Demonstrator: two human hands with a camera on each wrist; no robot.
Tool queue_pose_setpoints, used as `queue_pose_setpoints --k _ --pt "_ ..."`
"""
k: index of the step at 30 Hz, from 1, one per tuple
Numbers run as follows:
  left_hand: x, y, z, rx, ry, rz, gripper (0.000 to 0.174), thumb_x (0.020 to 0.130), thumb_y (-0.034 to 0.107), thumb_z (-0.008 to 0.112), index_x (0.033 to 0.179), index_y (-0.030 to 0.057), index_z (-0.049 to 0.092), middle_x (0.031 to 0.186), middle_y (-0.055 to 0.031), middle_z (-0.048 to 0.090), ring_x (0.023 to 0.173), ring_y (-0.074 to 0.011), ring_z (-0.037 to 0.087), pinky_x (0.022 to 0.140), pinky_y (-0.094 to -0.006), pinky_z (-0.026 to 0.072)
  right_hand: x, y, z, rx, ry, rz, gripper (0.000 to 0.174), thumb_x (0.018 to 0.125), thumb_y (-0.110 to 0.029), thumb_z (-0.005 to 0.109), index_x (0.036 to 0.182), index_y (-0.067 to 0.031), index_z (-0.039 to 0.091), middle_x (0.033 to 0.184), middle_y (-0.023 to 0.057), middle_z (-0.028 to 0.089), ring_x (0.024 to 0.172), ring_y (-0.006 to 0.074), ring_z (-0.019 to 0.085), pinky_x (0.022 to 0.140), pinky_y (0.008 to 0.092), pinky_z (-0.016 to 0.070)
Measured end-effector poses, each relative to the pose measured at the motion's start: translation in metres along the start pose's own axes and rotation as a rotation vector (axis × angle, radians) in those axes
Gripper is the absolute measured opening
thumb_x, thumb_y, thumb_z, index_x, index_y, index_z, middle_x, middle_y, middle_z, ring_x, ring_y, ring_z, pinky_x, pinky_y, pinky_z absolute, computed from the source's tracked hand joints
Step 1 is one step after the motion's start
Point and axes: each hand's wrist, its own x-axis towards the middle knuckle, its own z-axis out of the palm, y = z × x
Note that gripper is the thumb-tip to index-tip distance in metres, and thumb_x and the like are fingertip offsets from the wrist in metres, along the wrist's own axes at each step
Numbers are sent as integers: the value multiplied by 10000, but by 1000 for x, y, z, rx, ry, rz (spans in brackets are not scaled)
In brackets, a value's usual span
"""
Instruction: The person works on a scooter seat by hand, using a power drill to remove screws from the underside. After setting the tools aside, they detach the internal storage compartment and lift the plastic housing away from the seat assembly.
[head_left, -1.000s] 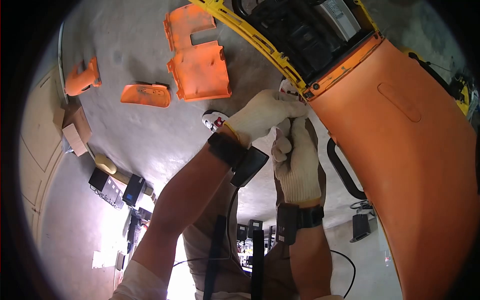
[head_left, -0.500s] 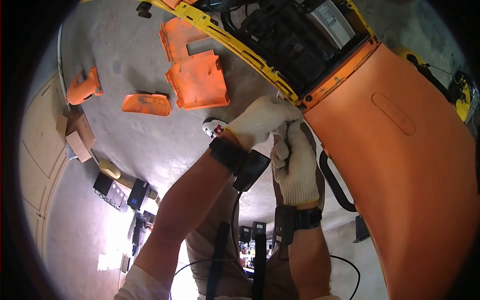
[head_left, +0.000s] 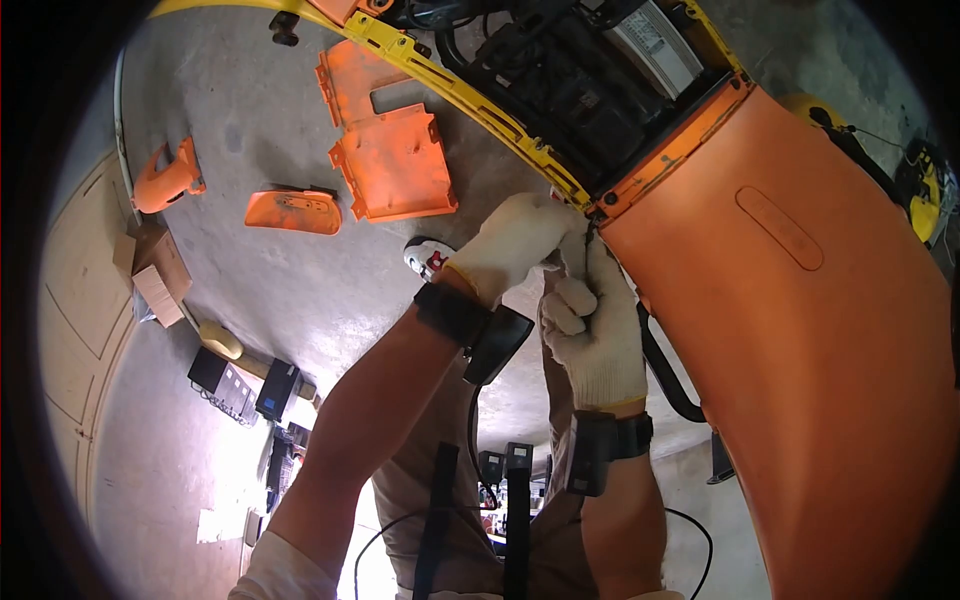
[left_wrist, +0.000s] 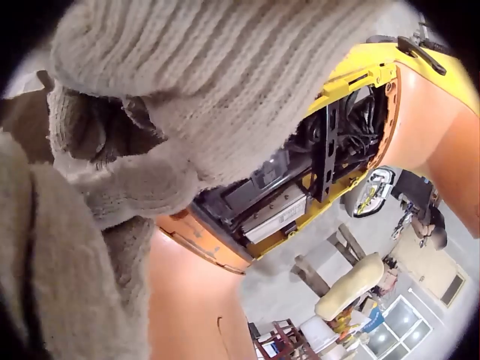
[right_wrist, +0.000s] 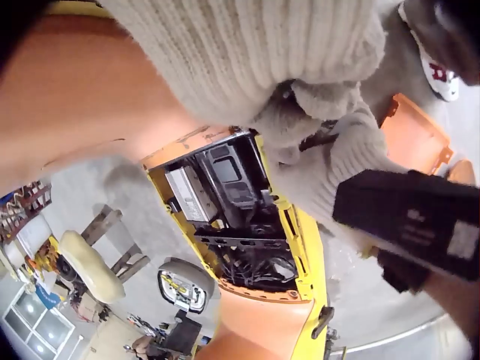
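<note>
Both hands wear off-white knit gloves and meet at the near corner of an orange and yellow machine body (head_left: 760,270). My left hand (head_left: 515,240) reaches across, fingertips right at the end of the yellow frame rail (head_left: 480,110). Just below it my right hand (head_left: 605,335) stands upright with curled fingers (head_left: 570,300), close against the orange shell. In the right wrist view a thin dark shape shows between the gloves; I cannot tell what it is. The glove (left_wrist: 202,82) hides the fingertips in the left wrist view. Beside them lies an open compartment with black parts (right_wrist: 232,172).
Orange panels lie on the concrete floor: a large notched one (head_left: 395,165), a small curved one (head_left: 292,211) and a hooked one (head_left: 168,175). A cardboard box (head_left: 160,270) stands by the wall. Below the shell's edge runs a black handle (head_left: 670,375). One shoe (head_left: 428,257) shows beneath the left hand.
The head view has shifted, so the machine body sits lower and further left. My right hand has turned slightly at the wrist and its curled fingers show more. Both hands stay at the same corner.
</note>
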Motion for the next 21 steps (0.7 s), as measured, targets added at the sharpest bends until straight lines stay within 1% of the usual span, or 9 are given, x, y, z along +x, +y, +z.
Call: queue_pose_setpoints --k 2,4,5,7,11,13,18,20,21 --pt "0 -5 2 -62 102 -112 254 859 206 571 969 42 731 825 -83 697 755 -173 674 708 -293 531 -1 -2 0 86 -72 37 194 1043 -212 439 1092 -58 546 819 -6 584 444 18 368 339 157 302" --pt "-2 -9 2 -45 130 -122 270 866 234 576 971 41 732 834 -80 700 758 -166 671 709 -288 527 -5 -4 9 26 69 -27 177 1032 -188 455 1099 -53 549 844 17 609 480 32 429 348 158 343" --pt "-2 -11 2 -28 156 -132 288 872 263 581 973 40 733 842 -77 704 762 -158 668 710 -284 524 -4 -3 10 21 67 -26 177 1032 -188 455 1099 -53 549 844 17 609 480 32 429 348 158 343" --pt "-10 -8 2 -13 201 -103 308 879 288 586 969 31 730 835 -72 700 747 -146 655 698 -274 518 1 1 15 -118 175 -110 166 1012 -161 493 1097 -30 551 856 45 628 535 53 521 363 168 392" --pt "-36 -16 -1 -85 295 -127 371 887 360 606 945 12 722 779 -46 671 701 -113 611 660 -247 499 -2 9 29 -323 289 -237 176 979 -167 548 1059 -26 616 860 55 688 562 57 578 425 186 435" --pt "-46 -37 -7 -128 290 -141 366 877 358 619 935 12 721 762 -35 655 690 -106 600 650 -243 494 -5 12 40 -578 428 -290 192 957 -157 548 995 8 638 841 82 681 605 96 629 466 200 495" --pt "-73 -97 -29 -161 191 -210 349 848 348 649 912 13 720 739 -19 626 673 -96 585 627 -238 484 -3 17 42 -764 491 -455 219 925 -116 562 970 86 632 813 108 667 607 138 639 502 225 531" --pt "-86 -117 -30 -207 288 -187 353 837 338 654 926 3 721 743 -21 624 661 -85 568 617 -237 475 1 16 43 -849 521 -516 223 918 -99 566 971 109 624 806 114 662 607 147 640 516 235 543" --pt "-91 -129 -31 -300 286 -159 331 867 309 639 946 -1 723 742 -14 615 664 -75 557 616 -230 468 5 13 36 -936 502 -545 221 917 -88 562 975 116 624 803 112 660 610 149 641 513 240 536"
